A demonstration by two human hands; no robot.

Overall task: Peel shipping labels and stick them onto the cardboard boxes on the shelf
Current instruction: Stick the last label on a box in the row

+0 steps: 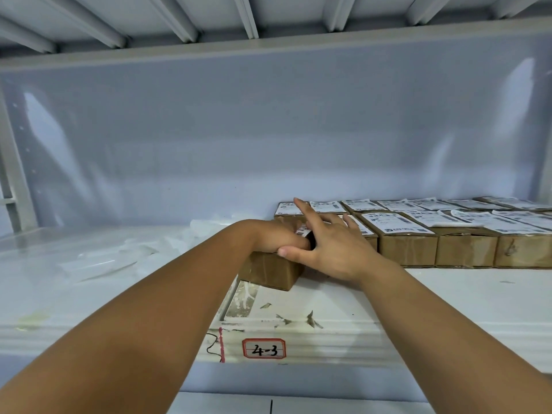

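our right hand [331,245] lies flat, fingers spread, on a cardboard box [268,273] on the shelf [448,297]. our left hand [276,234] rests on the box by a label [301,232]; we cannot tell its grip. labelled boxes [406,249] sit just right.

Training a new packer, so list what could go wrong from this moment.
1. The label sits between the left hand and the spread right hand; it may crease or stick crooked.
2. The box lies skewed out of the row; pressing could shove it further.
3. Peeled backing strips litter the shelf and might catch a sticky label.
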